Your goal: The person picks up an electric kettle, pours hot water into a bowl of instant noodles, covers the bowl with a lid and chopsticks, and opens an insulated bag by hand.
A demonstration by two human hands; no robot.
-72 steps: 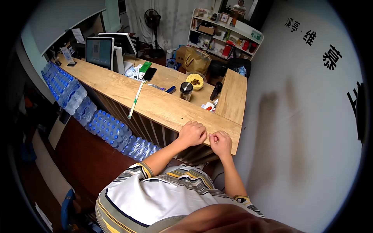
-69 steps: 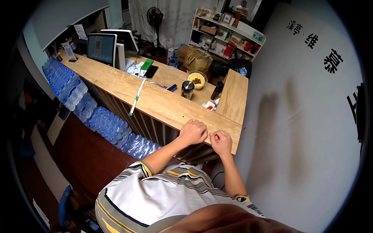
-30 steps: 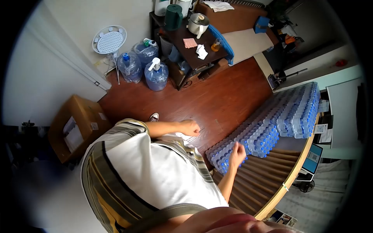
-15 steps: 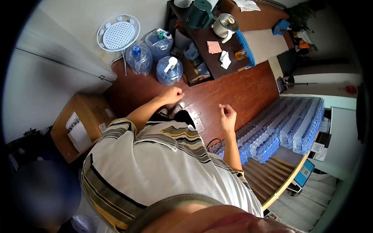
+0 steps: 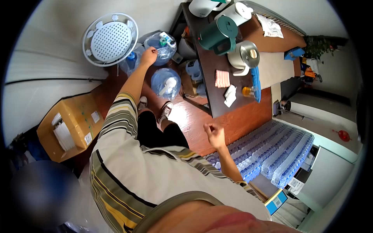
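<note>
My left hand (image 5: 148,57) is stretched out ahead with its fingers curled in, and no held thing shows. It appears over the gap between a water jug with a blue cap (image 5: 131,58), which it and the arm partly cover, and a jug with a green and white pump top (image 5: 161,46). Whether it touches either one I cannot tell. Nearer to me stands another large jug with a white pump top (image 5: 166,84). My right hand (image 5: 215,135) hangs loosely closed above the floor, left of the packs of bottled water (image 5: 268,151), with nothing visible in it.
A dark table (image 5: 206,70) carries a green kettle (image 5: 219,35), a steel and white pot (image 5: 244,56), a pink cloth (image 5: 222,79) and a crumpled tissue (image 5: 230,96). A white perforated round rack (image 5: 110,40) leans by the wall. An open cardboard box (image 5: 83,120) sits at left.
My left hand has reached forward and left, toward the back jugs. My right hand has shifted slightly left and down in view. The jugs and table appear nearer.
</note>
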